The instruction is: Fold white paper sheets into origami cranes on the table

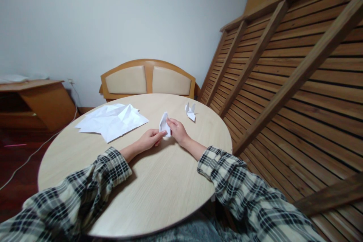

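Note:
A small folded white paper piece point(164, 123) stands on the round light-wood table point(159, 189), held between both of my hands. My left hand point(149, 140) pinches its lower left edge with closed fingers. My right hand point(177, 130) grips its right side, fingers pressed on the paper. Both arms wear plaid sleeves and rest on the tabletop.
Creased white paper sheets point(112, 121) lie at the table's left back. A finished small folded paper figure point(190, 111) sits at the back right. A wooden chair point(149, 79) stands behind the table, a slatted wooden wall point(297, 83) on the right, a low cabinet point(36, 102) at left.

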Action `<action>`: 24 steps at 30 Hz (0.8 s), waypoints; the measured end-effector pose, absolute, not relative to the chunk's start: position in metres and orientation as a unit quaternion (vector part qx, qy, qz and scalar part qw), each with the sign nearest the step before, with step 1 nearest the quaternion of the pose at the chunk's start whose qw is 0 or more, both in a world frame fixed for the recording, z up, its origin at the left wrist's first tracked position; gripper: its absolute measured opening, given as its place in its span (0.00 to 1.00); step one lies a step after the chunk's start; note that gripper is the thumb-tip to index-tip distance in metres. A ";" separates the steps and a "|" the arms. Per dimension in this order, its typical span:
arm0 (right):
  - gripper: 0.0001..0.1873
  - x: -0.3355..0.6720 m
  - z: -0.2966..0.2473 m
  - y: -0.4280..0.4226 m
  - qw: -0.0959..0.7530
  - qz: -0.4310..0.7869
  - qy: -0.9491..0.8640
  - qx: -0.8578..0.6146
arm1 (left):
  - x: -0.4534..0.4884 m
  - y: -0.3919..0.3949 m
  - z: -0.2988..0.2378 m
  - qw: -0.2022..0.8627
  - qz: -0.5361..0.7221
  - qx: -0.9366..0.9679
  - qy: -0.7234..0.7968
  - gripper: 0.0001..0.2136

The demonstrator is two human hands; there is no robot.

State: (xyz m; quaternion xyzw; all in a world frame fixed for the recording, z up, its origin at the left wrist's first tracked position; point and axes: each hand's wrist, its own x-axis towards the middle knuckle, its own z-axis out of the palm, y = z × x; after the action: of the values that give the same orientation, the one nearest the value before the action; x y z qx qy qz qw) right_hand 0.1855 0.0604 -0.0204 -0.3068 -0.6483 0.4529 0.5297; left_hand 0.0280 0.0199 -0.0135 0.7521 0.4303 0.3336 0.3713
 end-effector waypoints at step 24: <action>0.33 0.181 -0.030 0.050 0.470 0.413 -0.713 -0.316 | 0.028 0.022 -0.009 0.390 0.422 0.714 0.400 0.22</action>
State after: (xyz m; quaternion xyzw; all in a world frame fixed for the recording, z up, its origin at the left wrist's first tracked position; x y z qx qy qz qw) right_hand 0.1806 0.0504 -0.0297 -0.3163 -0.7129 0.4135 0.4698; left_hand 0.0282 0.0216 -0.0092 0.7141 0.4002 0.4215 0.3901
